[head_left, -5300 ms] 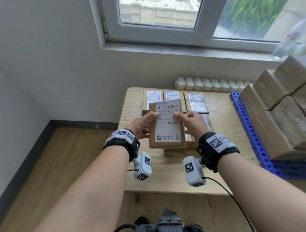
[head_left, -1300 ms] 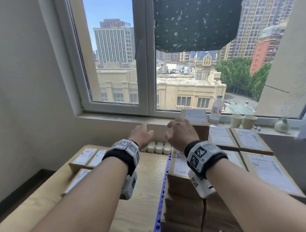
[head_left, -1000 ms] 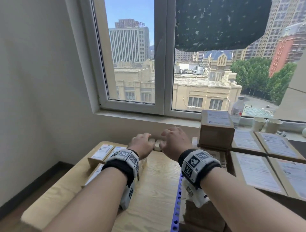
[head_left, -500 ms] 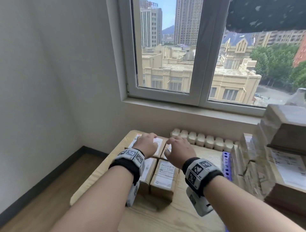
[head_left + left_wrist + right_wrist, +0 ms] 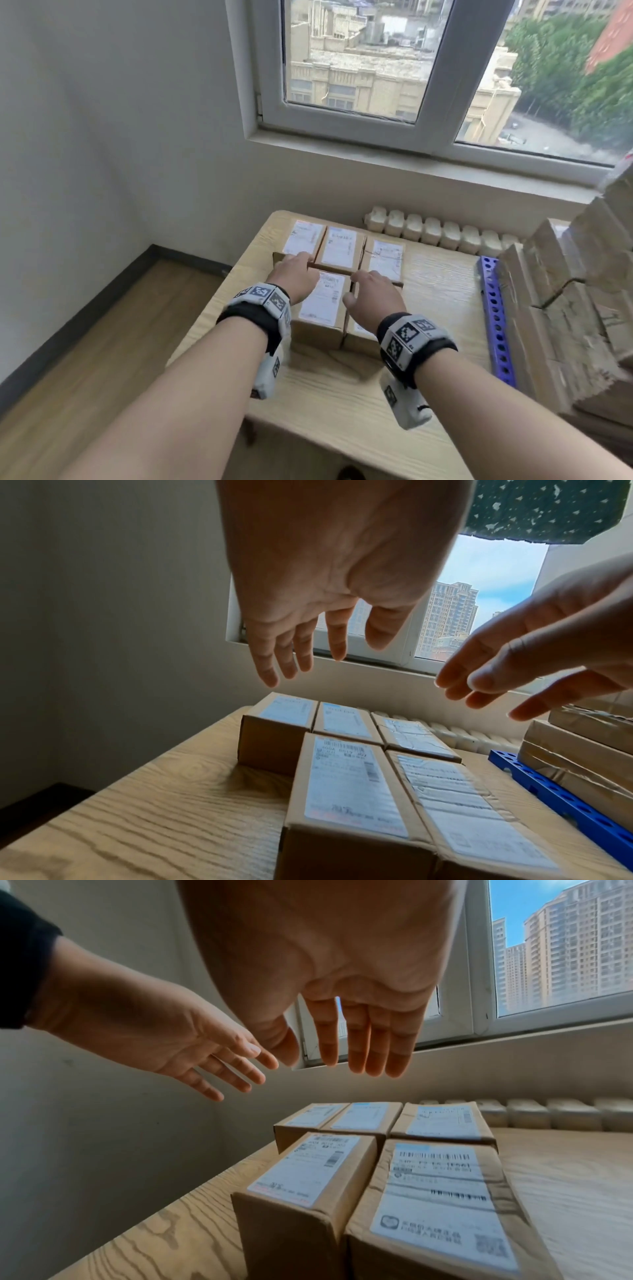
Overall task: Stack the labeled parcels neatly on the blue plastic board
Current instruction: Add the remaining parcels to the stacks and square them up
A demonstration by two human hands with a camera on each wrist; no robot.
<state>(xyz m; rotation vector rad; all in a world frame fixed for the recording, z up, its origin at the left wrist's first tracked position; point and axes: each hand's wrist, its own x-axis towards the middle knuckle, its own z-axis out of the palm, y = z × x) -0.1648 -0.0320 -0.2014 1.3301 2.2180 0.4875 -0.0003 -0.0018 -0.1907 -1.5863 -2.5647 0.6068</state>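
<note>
Several brown labeled parcels lie in two rows on the wooden table (image 5: 342,394). My left hand (image 5: 296,270) hovers open over the front left parcel (image 5: 322,305) and reaches toward the back row. My right hand (image 5: 371,291) hovers open over the front right parcel (image 5: 359,337) and hides most of it. The wrist views show the left hand (image 5: 329,647) and the right hand (image 5: 332,1056) with straight fingers, holding nothing, above the parcels (image 5: 441,1185). The blue plastic board (image 5: 495,325) stands at the right under a tall stack of parcels (image 5: 561,308).
A white radiator (image 5: 442,229) runs along the wall behind the table, under the window (image 5: 376,68). Left of the table lies wood floor (image 5: 102,342) by a plain wall. The parcel stack rises high along the right edge.
The parcel held 5.3 s ago is out of my hands. Both empty hands have swung left from the stack and down over the parcels on the table; the view dropped from the window.
</note>
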